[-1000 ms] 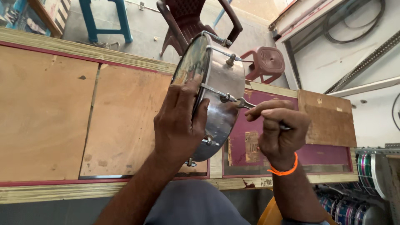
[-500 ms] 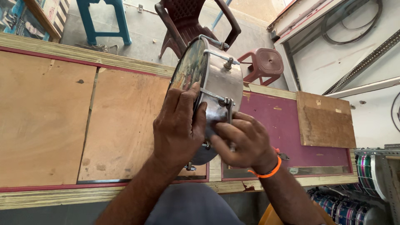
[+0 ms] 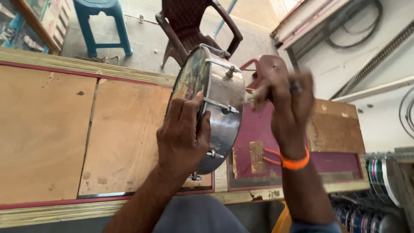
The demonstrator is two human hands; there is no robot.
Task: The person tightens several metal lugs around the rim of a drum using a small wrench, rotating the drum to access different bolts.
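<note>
We steady the steel drum (image 3: 215, 108) on edge over the wooden surface (image 3: 64, 129), keeping its rim from rolling while the tool turns squarely on a lug. Our left hand (image 3: 183, 136) wraps closed around the rim nearest us; our right hand (image 3: 284, 101), just beyond the shell, is blurred, fingers closed on a thin tool (image 3: 254, 96).
</note>
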